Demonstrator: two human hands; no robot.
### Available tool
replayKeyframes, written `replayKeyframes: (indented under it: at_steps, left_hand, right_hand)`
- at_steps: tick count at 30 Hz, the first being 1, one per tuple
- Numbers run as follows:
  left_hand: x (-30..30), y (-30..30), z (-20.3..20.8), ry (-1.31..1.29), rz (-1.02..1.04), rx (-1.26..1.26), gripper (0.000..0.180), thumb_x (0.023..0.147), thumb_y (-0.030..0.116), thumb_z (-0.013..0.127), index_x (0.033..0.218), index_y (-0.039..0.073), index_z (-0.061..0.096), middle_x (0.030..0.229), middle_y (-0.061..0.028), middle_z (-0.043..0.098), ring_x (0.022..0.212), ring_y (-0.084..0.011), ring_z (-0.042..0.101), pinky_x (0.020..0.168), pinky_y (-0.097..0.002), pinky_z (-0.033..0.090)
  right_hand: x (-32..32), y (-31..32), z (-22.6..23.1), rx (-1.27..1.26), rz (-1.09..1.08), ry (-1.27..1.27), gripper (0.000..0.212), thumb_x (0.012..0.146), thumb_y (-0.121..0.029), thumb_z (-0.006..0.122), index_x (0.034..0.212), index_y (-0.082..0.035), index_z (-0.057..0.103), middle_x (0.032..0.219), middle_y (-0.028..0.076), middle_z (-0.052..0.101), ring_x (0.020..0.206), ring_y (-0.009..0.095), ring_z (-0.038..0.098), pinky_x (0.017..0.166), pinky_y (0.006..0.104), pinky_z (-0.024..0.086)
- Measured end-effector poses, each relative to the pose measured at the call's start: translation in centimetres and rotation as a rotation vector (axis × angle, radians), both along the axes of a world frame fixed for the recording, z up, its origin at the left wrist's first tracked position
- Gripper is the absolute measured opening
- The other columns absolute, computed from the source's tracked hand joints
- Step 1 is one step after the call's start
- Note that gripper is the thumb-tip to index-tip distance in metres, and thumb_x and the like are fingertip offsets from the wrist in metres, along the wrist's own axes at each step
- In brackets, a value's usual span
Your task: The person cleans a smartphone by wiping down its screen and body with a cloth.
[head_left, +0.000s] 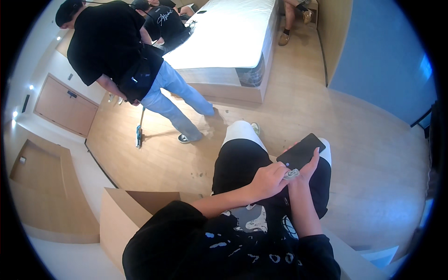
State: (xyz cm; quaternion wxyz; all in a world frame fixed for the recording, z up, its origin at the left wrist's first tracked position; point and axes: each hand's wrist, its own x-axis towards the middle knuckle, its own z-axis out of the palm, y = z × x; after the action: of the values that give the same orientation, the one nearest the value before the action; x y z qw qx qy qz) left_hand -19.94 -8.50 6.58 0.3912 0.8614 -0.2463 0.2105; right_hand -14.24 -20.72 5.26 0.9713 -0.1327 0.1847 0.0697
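Note:
My right hand (pixel 309 167) is closed around a black smartphone (pixel 302 150), which lies tilted over my right thigh with its dark face up. The thumb rests along one edge and the fingers pass beneath. Close beside it, my left hand (pixel 269 180) is closed with its fingers bent. At its fingertips, against my right wrist, is a small grey-white looped thing (pixel 291 174). Its exact kind is too small to tell. Both hands are above my lap, over black shorts (pixel 242 161).
A person in black and jeans (pixel 112 42) stands ahead left with a blue stick cleaner (pixel 138 136). Behind is a bed with a white mattress (pixel 219 32), another person (pixel 163 23) beside it. A wooden box-like unit (pixel 116 219) stands at my left; a door (pixel 65 105) is farther off.

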Motion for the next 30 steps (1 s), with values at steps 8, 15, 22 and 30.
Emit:
replayKeyframes:
  at_steps: [8,15,22,30]
  left_hand:
    - [1.6,1.7,-2.0,0.062,0.175,-0.112,0.017,0.090,0.014,0.073,0.097,0.003,0.062,0.083,-0.0145,0.064,0.070,-0.0319,0.067,0.059,-0.0382,0.053]
    - [0.2,0.7,-0.3,0.242,0.068,-0.173,0.019,0.087,0.009,0.073,0.100,0.001,0.062,0.090,-0.0148,0.065,0.073,-0.0303,0.068,0.063,-0.0369,0.054]
    - [-0.4,0.5,-0.2,0.066,-0.074,-0.075,0.027,0.078,0.005,0.078,0.101,0.000,0.064,0.092,-0.0143,0.064,0.075,-0.0297,0.067,0.064,-0.0340,0.055]
    - [0.0,0.3,-0.5,0.024,-0.049,-0.062,0.028,0.079,0.006,0.079,0.098,0.001,0.059,0.089,-0.0140,0.063,0.072,-0.0313,0.066,0.062,-0.0369,0.054]
  right_hand:
    - [-0.3,-0.1,0.9,0.041,-0.007,0.045,0.057,0.096,-0.057,0.052,0.111,-0.002,0.060,0.099,0.014,0.063,0.088,0.030,0.061,0.080,0.0455,0.052]
    - [0.2,-0.5,-0.2,0.014,-0.041,0.050,0.055,0.096,-0.056,0.052,0.111,-0.003,0.058,0.099,0.013,0.062,0.087,0.030,0.061,0.080,0.0451,0.053]
    - [0.3,-0.6,-0.3,0.008,-0.034,0.059,0.055,0.097,-0.054,0.051,0.109,-0.001,0.059,0.097,0.014,0.063,0.086,0.030,0.062,0.079,0.0439,0.053]
    - [0.4,-0.8,-0.2,0.016,-0.037,0.010,0.054,0.097,-0.053,0.052,0.111,-0.002,0.059,0.098,0.013,0.063,0.087,0.030,0.062,0.079,0.0445,0.053]
